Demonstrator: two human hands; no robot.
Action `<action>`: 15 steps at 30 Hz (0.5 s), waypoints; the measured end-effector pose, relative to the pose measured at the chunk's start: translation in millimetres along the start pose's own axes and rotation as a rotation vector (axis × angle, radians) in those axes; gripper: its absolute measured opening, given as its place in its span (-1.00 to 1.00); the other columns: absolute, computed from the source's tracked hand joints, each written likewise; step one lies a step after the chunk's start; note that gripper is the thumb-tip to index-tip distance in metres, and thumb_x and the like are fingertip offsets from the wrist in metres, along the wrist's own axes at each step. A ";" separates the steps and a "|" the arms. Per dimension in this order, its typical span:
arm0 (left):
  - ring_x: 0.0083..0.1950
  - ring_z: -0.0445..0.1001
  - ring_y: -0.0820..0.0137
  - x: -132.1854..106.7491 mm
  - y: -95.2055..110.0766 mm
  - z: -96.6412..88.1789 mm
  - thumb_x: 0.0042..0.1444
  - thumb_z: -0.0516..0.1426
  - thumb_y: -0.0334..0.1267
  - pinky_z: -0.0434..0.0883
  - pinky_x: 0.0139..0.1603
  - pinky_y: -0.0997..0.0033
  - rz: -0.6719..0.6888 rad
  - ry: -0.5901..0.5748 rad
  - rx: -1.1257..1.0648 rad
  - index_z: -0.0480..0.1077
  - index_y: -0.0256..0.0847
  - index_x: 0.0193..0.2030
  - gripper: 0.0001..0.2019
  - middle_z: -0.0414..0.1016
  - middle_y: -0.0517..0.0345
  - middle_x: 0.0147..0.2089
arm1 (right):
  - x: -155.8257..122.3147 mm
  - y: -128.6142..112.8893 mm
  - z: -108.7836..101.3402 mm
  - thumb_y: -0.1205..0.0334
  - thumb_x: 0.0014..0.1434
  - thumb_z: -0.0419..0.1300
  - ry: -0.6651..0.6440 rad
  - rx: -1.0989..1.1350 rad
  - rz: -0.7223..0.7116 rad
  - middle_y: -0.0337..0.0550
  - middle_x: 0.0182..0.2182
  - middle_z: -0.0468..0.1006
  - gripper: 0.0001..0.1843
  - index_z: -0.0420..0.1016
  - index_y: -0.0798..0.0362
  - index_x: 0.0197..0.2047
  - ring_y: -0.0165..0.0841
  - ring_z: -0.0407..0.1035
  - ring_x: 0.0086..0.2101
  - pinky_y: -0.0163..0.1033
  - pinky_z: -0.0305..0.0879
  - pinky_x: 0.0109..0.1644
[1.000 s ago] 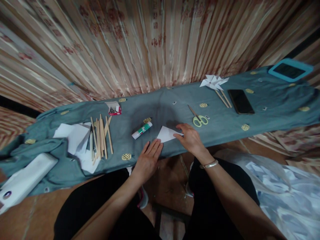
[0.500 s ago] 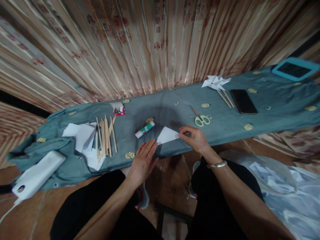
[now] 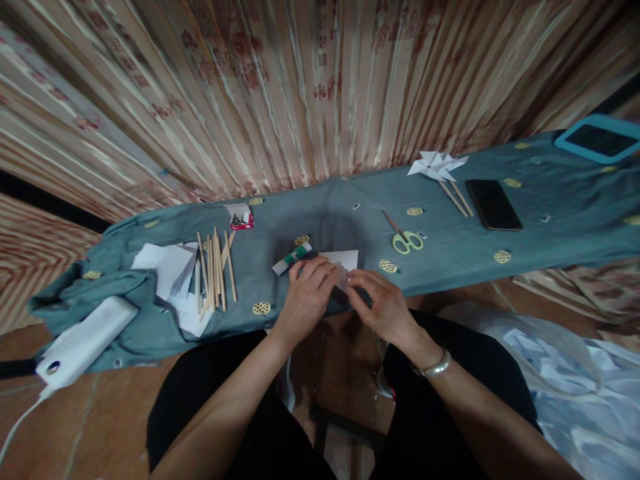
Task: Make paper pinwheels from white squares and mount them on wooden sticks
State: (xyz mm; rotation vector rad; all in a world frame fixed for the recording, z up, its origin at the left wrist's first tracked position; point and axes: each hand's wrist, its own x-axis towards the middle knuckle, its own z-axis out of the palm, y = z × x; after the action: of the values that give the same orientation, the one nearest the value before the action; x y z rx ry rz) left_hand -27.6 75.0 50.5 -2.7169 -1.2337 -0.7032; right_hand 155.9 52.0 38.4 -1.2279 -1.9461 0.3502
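Observation:
A folded white paper lies at the near edge of a blue-grey cloth covering a long table. My left hand and my right hand meet over this paper, both with fingers curled and pinching it. A green-and-white glue stick lies just left of my left hand. Green-handled scissors lie to the right, beyond my right hand.
A bundle of wooden sticks and white paper sheets lie at the left. A small box of pins, paper pinwheels, a black phone, a blue-cased tablet and a white device also lie on the cloth. A curtain hangs behind.
Both hands came together from flat on the cloth onto the paper and closed on it. The paper shifted and its shape changed from a triangle lying flat.

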 end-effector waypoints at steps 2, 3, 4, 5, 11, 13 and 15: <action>0.04 0.45 0.22 1.1 -4.5 2.5 0.32 0.05 -0.35 0.30 0.12 0.09 0.009 0.001 -0.003 0.51 -0.22 -0.06 -0.79 0.59 0.02 -0.11 | -2.4 3.9 -2.1 0.39 0.29 0.00 -0.038 0.013 -0.021 -0.05 -0.13 0.63 -0.75 0.48 -0.01 -0.12 -0.24 0.52 -0.09 -0.04 0.46 0.04; -0.02 0.46 0.22 1.4 -6.5 3.4 0.31 0.06 -0.36 0.34 0.05 0.12 0.022 0.000 0.001 0.53 -0.23 -0.13 -0.80 0.59 0.04 -0.18 | -3.5 6.7 -3.1 0.44 0.28 -0.04 -0.058 0.011 -0.031 -0.04 -0.08 0.61 -0.68 0.48 0.00 -0.06 -0.24 0.51 -0.06 -0.03 0.46 0.06; -0.07 0.46 0.23 1.5 -8.2 4.2 0.31 0.06 -0.36 0.37 -0.02 0.17 0.033 -0.004 0.001 0.54 -0.24 -0.18 -0.80 0.59 0.05 -0.22 | -4.5 9.6 -3.8 0.48 0.27 -0.07 -0.076 0.002 -0.040 -0.02 -0.04 0.60 -0.62 0.47 0.02 0.00 -0.24 0.49 -0.02 -0.02 0.44 0.09; -0.11 0.45 0.24 1.6 -9.3 4.8 0.31 0.06 -0.37 0.39 -0.08 0.21 0.041 -0.005 -0.004 0.54 -0.25 -0.20 -0.80 0.58 0.05 -0.24 | -5.3 12.4 -4.2 0.50 0.26 -0.08 -0.091 -0.015 -0.046 0.00 0.01 0.58 -0.57 0.46 0.03 0.05 -0.23 0.46 0.02 0.00 0.43 0.13; -0.15 0.47 0.32 4.7 -6.9 5.5 0.34 0.02 -0.35 0.46 -0.12 0.30 0.079 0.001 -0.123 0.54 -0.26 -0.12 -0.76 0.59 0.02 -0.18 | -3.7 20.1 -9.9 0.44 0.28 0.00 -0.086 -0.152 -0.046 0.03 0.06 0.54 -0.63 0.56 0.01 -0.02 -0.13 0.42 -0.01 0.11 0.41 0.10; -0.10 0.48 0.30 3.9 -5.0 6.5 0.34 0.03 -0.34 0.47 -0.10 0.27 0.076 -0.001 -0.137 0.54 -0.26 -0.11 -0.77 0.60 0.00 -0.14 | -3.5 19.1 -15.1 0.40 0.29 0.02 -0.056 -0.193 -0.055 0.04 0.04 0.56 -0.69 0.59 0.02 -0.13 -0.13 0.42 -0.07 0.08 0.43 0.04; -0.04 0.50 0.27 0.1 -3.8 9.3 0.33 0.04 -0.35 0.47 -0.08 0.23 0.066 -0.016 -0.138 0.53 -0.27 -0.10 -0.78 0.60 -0.03 -0.09 | -5.3 18.3 -20.0 0.36 0.30 0.05 -0.064 -0.225 -0.066 0.03 0.02 0.57 -0.74 0.59 0.01 -0.21 -0.12 0.41 -0.09 0.08 0.41 0.01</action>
State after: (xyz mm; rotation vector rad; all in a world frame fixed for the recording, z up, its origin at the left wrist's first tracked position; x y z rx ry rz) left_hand -26.8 79.9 41.7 -2.8639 -1.1323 -0.7884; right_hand 183.6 53.1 38.0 -1.3035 -2.1199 0.1407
